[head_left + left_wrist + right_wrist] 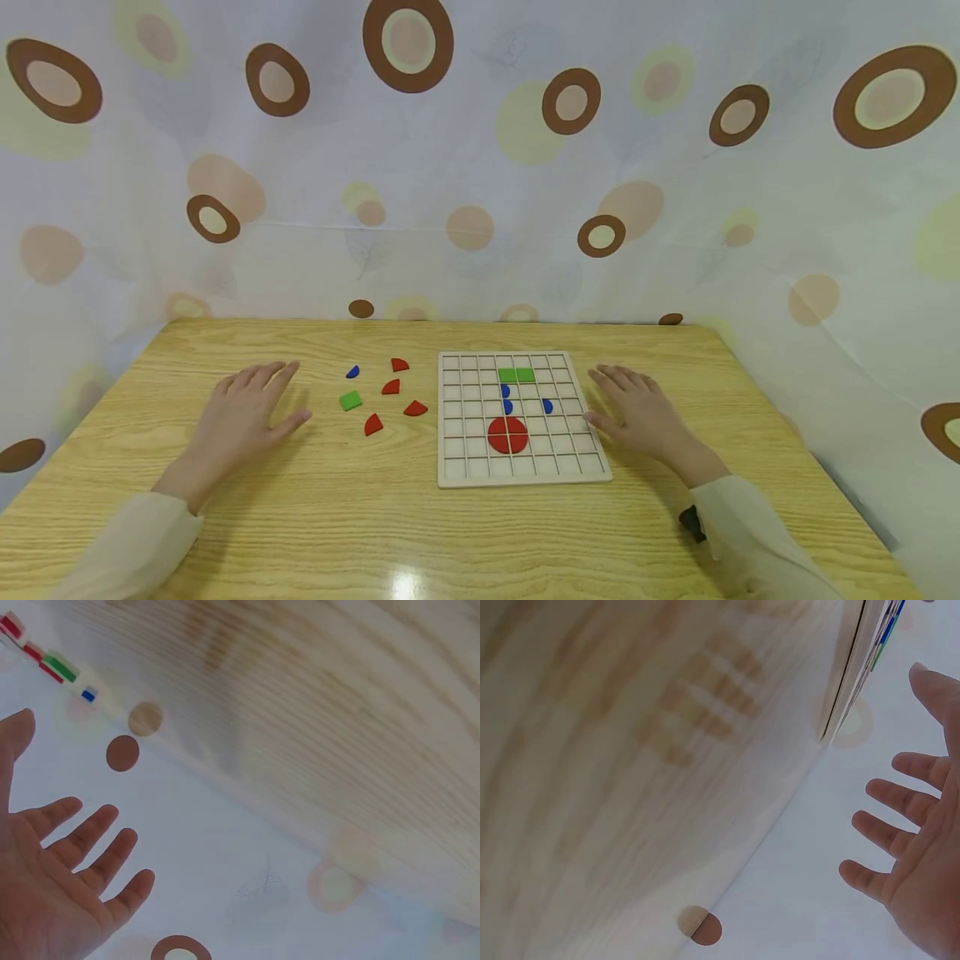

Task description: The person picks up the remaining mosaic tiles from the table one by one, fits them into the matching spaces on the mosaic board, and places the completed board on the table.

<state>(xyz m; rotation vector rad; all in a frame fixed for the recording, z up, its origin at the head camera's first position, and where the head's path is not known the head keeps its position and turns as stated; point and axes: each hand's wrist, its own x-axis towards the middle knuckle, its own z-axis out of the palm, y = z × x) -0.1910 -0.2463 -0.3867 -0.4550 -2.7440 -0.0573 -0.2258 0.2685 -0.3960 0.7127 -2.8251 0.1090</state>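
My left hand (243, 412) hovers over the table's left side, fingers spread and holding nothing. Nearest to it lie a green square tile (350, 401), a blue half-circle piece (352, 372) and several red quarter-circle pieces (373, 425). My right hand (637, 412) is just beside the right edge of a white grid board (465, 471), its fingers extended and free. On the board are two green tiles side by side (517, 375), three blue half-circles (547, 407) and a red circle (507, 435) made of quarter pieces. Both wrist views show bare palms.
The wooden table (315, 533) ends at a patterned cloth backdrop (465, 275) behind and at the sides. A small black object (692, 523) shows by the right sleeve's cuff. Light glares on the table's front.
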